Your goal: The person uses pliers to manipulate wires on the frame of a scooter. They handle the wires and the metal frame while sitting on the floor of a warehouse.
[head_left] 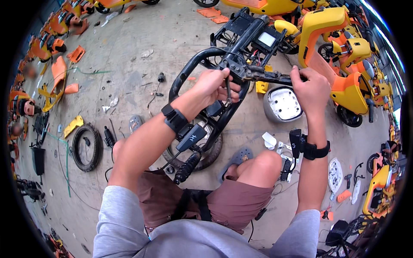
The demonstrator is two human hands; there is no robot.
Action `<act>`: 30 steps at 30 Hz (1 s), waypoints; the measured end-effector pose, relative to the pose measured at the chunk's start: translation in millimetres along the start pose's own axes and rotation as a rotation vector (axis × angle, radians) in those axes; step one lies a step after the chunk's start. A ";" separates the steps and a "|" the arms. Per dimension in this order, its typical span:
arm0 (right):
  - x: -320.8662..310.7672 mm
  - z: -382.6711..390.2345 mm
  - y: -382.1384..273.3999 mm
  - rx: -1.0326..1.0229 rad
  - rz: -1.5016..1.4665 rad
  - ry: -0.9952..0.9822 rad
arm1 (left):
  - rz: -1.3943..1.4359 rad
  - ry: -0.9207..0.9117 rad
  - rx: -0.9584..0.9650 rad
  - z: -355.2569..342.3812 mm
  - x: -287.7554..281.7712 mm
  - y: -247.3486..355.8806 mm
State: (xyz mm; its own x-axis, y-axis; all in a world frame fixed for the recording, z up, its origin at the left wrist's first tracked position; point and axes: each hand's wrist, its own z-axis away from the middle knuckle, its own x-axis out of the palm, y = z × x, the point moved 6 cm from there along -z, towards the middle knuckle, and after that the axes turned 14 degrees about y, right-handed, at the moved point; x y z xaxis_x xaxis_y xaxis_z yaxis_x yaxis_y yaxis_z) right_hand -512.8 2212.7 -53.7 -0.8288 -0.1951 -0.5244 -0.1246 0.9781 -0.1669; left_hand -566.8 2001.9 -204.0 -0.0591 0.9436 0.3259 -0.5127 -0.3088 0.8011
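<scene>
A black scooter frame [187,72] lies tilted before me, its underside up. My left hand [217,87] is at the middle of the frame, fingers curled around a slim dark metal tool [229,92], perhaps a wrench; its upper end is by the bolted bracket. From that bracket a kickstand [271,78] with a coil spring [257,69] sticks out to the right. My right hand [312,86] is closed over the kickstand's outer end, which the fingers partly hide. Below the frame, a wheel [211,155] and a black shock absorber [188,167] show between my legs.
A white-lined round shell [284,104] sits right of the frame. Beyond it stands a yellow and orange scooter body [322,56]. A loose tire [87,147] and a yellow panel [73,125] lie on the left floor. Plastic bags [335,175] and small parts lie at right.
</scene>
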 end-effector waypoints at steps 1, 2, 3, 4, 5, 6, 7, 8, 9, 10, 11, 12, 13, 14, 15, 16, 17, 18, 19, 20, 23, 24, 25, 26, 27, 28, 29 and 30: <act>0.5 0.7 0.4 0.005 0.003 -0.004 | 0.038 0.008 -0.015 -0.9 4.6 1.2; 0.7 1.3 1.6 0.010 0.007 -0.008 | 0.039 0.008 -0.045 -0.1 8.3 2.2; 0.8 1.8 1.8 0.016 0.011 -0.011 | 0.028 0.015 -0.035 -0.6 10.8 2.7; 0.1 1.2 0.7 0.018 0.011 -0.009 | 0.014 0.021 -0.022 -1.3 13.3 3.5; 0.4 1.5 0.3 0.030 0.010 -0.018 | 0.000 0.027 -0.009 -1.3 14.2 3.7; 0.7 2.2 0.1 0.042 0.009 -0.028 | 0.001 0.038 -0.006 -0.6 13.4 2.7; -0.5 1.8 0.0 0.054 0.011 -0.034 | -0.057 0.005 -0.006 -1.7 10.2 2.8; -1.0 1.7 0.5 0.045 0.003 -0.035 | -0.120 -0.028 -0.005 -4.8 2.8 4.6; -1.4 1.6 1.0 0.036 -0.005 -0.037 | -0.182 -0.063 -0.004 -7.3 -4.7 5.8; -0.6 1.3 0.0 0.028 -0.018 -0.036 | -0.226 -0.068 0.000 -7.2 -14.1 9.3; -1.0 1.3 0.8 0.027 -0.011 -0.040 | -0.317 -0.077 0.003 -6.8 -21.1 15.0; -1.3 1.8 1.7 0.026 -0.004 -0.043 | -0.444 -0.084 0.037 -8.6 -29.8 23.8; -0.4 1.2 1.1 0.023 0.000 -0.043 | -0.570 -0.088 0.077 -12.8 -39.2 35.9; -1.0 0.5 0.6 0.019 -0.006 -0.038 | -0.745 -0.027 0.151 -20.5 -47.5 50.4; -1.0 0.5 -0.1 0.015 -0.013 -0.033 | -0.919 0.038 0.227 -28.0 -54.1 66.9; -0.7 -0.6 -1.7 0.007 -0.021 -0.025 | -1.007 0.025 0.315 -40.6 -58.3 79.9; -0.4 -1.4 -1.9 0.009 0.003 -0.036 | -1.173 -0.037 0.462 -47.6 -52.7 94.8; 0.1 -1.3 -2.1 0.011 0.025 -0.046 | -1.236 -0.085 0.496 -54.5 -49.6 101.0; 0.5 -1.6 0.7 0.014 0.052 -0.052 | -1.300 -0.137 0.535 -58.7 -42.5 106.0; -0.1 -1.3 0.9 -0.017 0.025 -0.010 | -1.371 -0.152 0.555 -59.5 -38.6 110.1; -3.1 -0.3 2.6 0.004 -0.031 -0.004 | -1.242 -0.196 0.651 -60.7 -39.6 106.2; -3.4 -3.2 1.9 -0.001 -0.039 0.006 | -1.065 -0.195 0.632 -58.4 -45.7 108.6; -4.3 -2.8 3.4 0.000 -0.040 0.012 | -0.806 -0.062 0.602 -50.1 -51.2 114.9; -2.3 -1.1 0.6 -0.001 -0.053 0.010 | -0.681 -0.014 0.596 -47.7 -64.3 120.3; -1.6 -1.6 -2.7 0.003 -0.043 0.005 | -0.557 0.033 0.589 -46.2 -76.1 125.2; -2.6 -1.1 -2.6 0.006 -0.024 -0.010 | -0.547 0.005 0.527 -35.0 -69.6 116.0; -3.7 -2.8 -1.2 0.003 -0.001 -0.020 | -0.531 -0.025 0.471 -21.7 -58.6 104.7; -4.6 -2.0 1.9 0.004 0.002 -0.017 | -0.494 -0.079 0.383 -19.5 -50.2 86.2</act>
State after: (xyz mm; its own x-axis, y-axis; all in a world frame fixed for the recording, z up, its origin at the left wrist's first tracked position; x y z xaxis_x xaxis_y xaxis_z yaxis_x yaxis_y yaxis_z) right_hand -510.3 2215.6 -49.9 -0.8195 -0.1947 -0.5389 -0.1213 0.9781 -0.1689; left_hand -624.8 1930.3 -161.1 0.1775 0.9786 -0.1044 -0.1195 0.1267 0.9847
